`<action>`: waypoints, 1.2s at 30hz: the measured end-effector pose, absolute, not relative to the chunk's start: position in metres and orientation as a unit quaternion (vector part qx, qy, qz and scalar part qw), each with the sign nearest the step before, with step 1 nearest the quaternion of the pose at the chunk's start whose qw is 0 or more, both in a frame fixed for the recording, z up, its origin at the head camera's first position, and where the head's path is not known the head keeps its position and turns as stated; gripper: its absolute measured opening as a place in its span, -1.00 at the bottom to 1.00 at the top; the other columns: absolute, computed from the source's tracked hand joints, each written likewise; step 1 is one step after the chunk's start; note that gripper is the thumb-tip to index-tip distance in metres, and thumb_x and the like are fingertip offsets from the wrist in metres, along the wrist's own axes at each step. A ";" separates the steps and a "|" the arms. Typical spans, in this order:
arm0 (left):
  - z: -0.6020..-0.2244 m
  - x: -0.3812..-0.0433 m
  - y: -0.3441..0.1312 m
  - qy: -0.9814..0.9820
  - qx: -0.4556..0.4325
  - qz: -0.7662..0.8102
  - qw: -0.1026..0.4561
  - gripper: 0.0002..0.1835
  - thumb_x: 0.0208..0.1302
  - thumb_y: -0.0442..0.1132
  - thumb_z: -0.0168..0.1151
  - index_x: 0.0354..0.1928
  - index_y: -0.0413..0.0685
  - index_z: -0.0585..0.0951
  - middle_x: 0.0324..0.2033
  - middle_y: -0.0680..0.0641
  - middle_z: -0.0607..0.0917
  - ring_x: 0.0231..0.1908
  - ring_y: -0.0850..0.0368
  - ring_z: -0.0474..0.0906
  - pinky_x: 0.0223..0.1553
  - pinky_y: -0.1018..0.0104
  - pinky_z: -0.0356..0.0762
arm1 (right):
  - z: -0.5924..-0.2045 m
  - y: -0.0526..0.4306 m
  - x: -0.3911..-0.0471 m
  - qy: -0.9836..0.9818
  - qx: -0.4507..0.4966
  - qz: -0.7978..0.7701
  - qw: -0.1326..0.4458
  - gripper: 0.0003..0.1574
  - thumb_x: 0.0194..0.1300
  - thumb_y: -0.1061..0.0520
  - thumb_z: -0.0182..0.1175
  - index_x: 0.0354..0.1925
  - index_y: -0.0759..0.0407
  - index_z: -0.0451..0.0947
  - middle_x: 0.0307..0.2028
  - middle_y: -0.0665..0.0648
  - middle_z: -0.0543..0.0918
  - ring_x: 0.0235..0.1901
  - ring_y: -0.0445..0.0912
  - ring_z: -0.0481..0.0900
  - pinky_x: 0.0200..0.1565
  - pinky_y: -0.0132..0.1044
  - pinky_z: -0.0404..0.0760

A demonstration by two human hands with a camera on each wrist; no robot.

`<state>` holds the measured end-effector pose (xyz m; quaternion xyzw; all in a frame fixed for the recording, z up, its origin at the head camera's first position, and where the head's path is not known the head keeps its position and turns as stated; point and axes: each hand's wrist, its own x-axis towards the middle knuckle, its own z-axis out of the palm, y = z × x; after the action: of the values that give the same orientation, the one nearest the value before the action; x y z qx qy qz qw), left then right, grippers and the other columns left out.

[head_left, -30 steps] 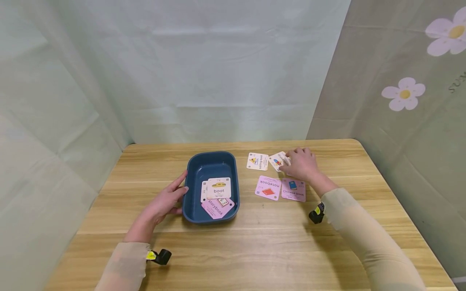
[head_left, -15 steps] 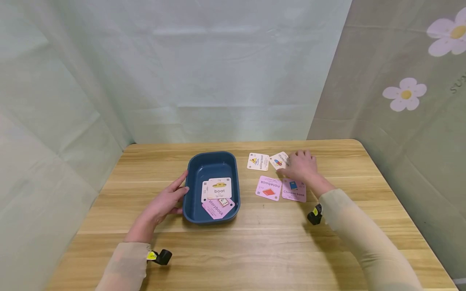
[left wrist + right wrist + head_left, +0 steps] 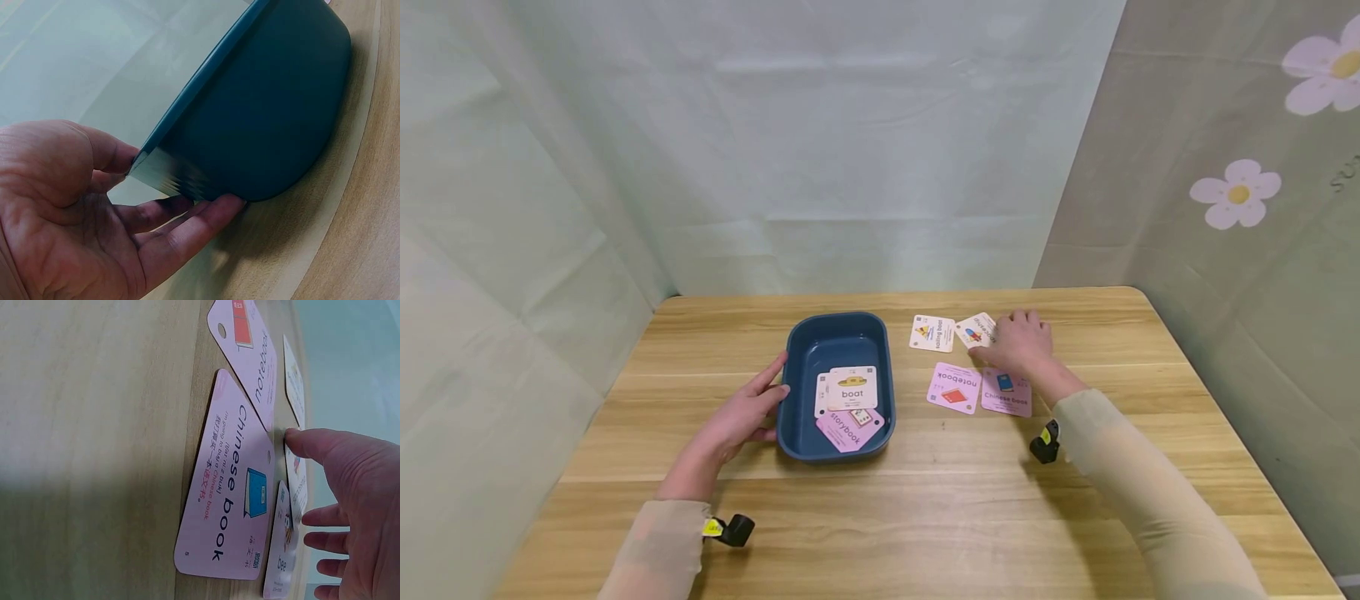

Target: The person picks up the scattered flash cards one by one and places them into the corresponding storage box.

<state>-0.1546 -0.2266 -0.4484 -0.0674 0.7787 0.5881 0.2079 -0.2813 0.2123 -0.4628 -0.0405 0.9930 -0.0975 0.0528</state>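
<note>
- at left of the surface, a left hand (image 3: pixel 747 414) grips the blue tray (image 3: pixel 842 343) by its left wall; a light, level hold looks best.
- toward the tray's near edge, the boat card (image 3: pixel 852 389) overlaps the storybook card (image 3: pixel 850 432); its far end shows bare floor.
- right of the tray's raised rim, a strip of wooden table (image 3: pixel 907 375) leaves room for crossing.
- near the far edge, the sailing boat card (image 3: pixel 932 333) lies just beside the spaceship card (image 3: pixel 974 332).
- closer to the near edge, the notebook card (image 3: pixel 953 387) neighbours the chinese book card (image 3: pixel 1006 392).
- a right hand (image 3: pixel 1021 343), thumb and fingers wide apart, reaches over 1 more white card (image 3: pixel 282 547); whether its thumb presses the spaceship card cannot be told. pinching opposite edges, 1 card at a time, should spare neighbours.
</note>
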 end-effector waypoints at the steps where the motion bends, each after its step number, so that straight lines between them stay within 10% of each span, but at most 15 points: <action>1: -0.448 -0.155 -0.227 0.779 -0.068 0.588 0.208 -0.29 0.63 -0.11 -0.05 0.64 0.48 -0.07 0.51 -0.37 0.15 0.01 -0.09 0.57 -0.28 0.20 0.68 | -0.463 0.212 -0.281 0.993 -0.040 -0.098 0.052 -0.14 0.14 -0.50 0.33 -0.13 0.26 0.57 0.07 0.37 0.48 0.16 0.30 0.28 0.20 0.28 0.27; 36: -0.446 -0.151 -0.226 0.779 -0.065 0.589 0.206 -0.29 0.63 -0.08 -0.04 0.63 0.52 -0.07 0.53 -0.37 0.12 0.08 -0.14 0.55 -0.26 0.19 0.68 | -0.462 0.218 -0.279 0.987 0.010 -0.146 0.063 -0.01 0.12 -0.44 0.38 -0.02 0.42 0.43 -0.01 0.41 0.39 0.08 0.30 0.27 0.18 0.25 0.32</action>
<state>-0.1508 -0.2257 -0.4463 -0.0652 0.7785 0.5891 0.2063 -0.2791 0.2178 -0.4615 0.0101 0.9872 -0.1464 0.0627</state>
